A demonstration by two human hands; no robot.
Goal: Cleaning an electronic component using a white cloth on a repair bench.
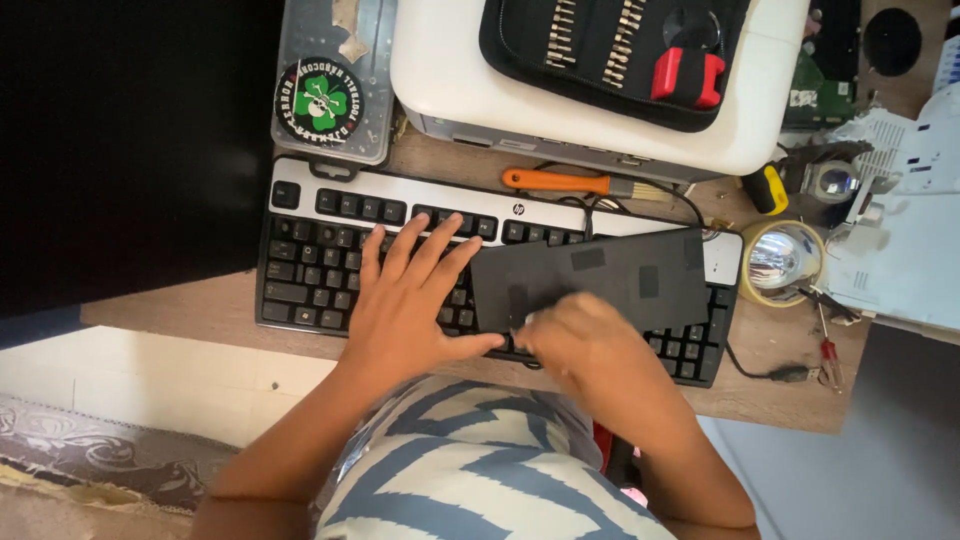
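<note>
A black and silver keyboard (pixel 330 215) lies on a wooden desk (pixel 170 310). My left hand (pixel 410 295) rests flat on its keys with the fingers spread, the thumb touching the near edge of a flat black rectangular device (pixel 600 275) that lies across the keyboard's right half. My right hand (pixel 585 345) is blurred and sits at the device's near edge, fingers curled at its lower left corner; whether it grips anything small there is hidden. Dark tape patches show on the device's top.
A white printer (pixel 450 70) carries an open black bit-set case (pixel 610 55). An orange-handled brush (pixel 570 183), a clear box with a round sticker (pixel 330 85), a tape roll (pixel 785 262), a yellow tool (pixel 767 188) and white papers (pixel 900 250) surround the keyboard.
</note>
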